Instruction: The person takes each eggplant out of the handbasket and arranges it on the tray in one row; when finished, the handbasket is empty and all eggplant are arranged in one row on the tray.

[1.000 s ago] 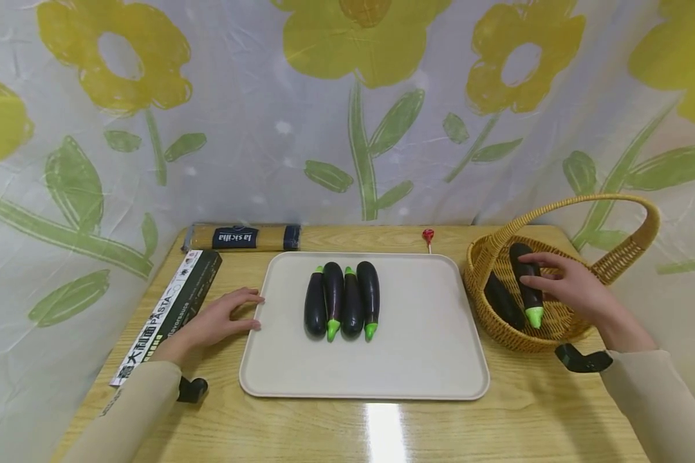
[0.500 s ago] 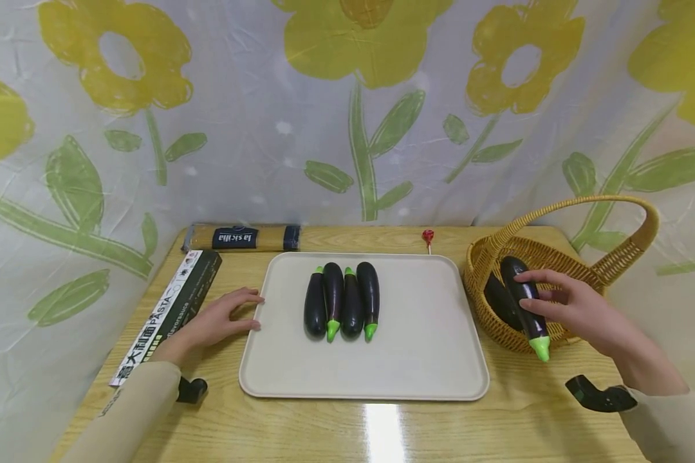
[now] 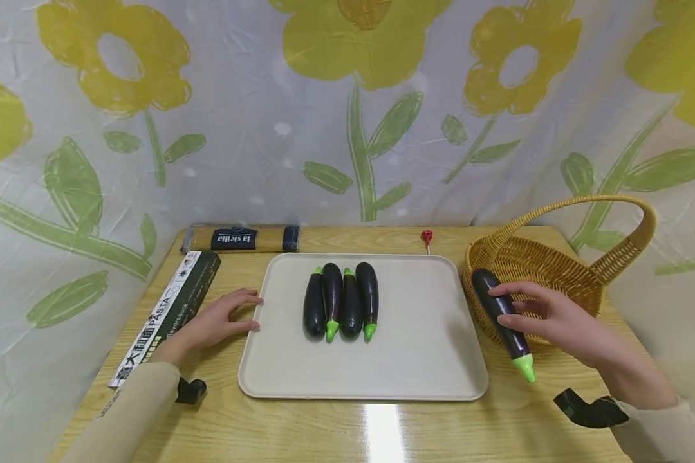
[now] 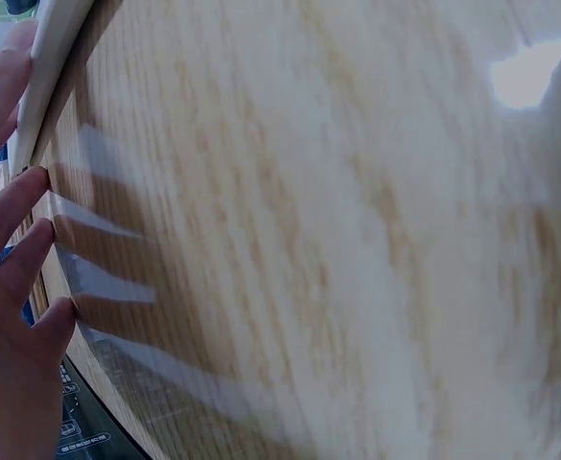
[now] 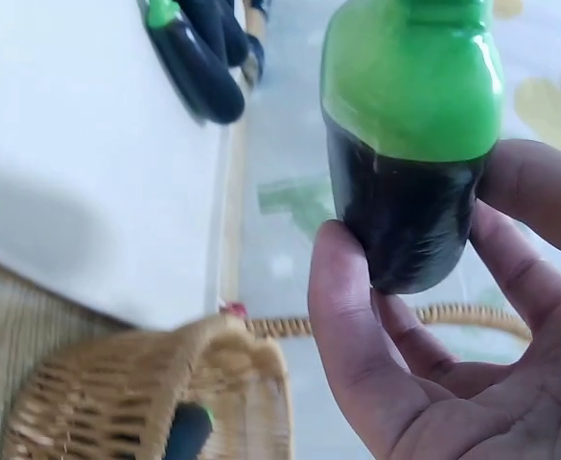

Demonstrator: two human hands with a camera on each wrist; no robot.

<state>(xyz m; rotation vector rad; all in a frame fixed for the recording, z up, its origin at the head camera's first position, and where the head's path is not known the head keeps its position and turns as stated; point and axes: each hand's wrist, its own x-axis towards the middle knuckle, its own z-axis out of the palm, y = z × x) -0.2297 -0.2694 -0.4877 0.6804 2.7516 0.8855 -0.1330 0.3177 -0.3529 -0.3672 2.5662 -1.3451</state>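
Observation:
My right hand (image 3: 547,315) pinches a dark purple eggplant (image 3: 500,315) between thumb and fingers, its bright green stem end pointing down toward me. It hangs tilted over the left side of a wicker basket (image 3: 556,257). In the right wrist view its green cap (image 5: 409,86) is close up, and another eggplant (image 5: 189,431) lies inside the basket. Several eggplants (image 3: 351,305) lie side by side on a cream tray (image 3: 423,347), stems alternating in direction. My left hand (image 3: 222,315) rests with relaxed fingers at the tray's left edge, holding nothing.
A pasta box (image 3: 168,315) lies left of the tray, partly behind my left forearm. A spaghetti pack (image 3: 240,238) and a red lollipop (image 3: 427,238) lie along the back. The basket's tall handle (image 3: 579,200) arches up. A flowered curtain (image 3: 255,161) hangs behind the table.
My right hand has lifted the eggplant out of the basket and carried it left and toward me, near the tray's right edge. My left hand has stayed in place.

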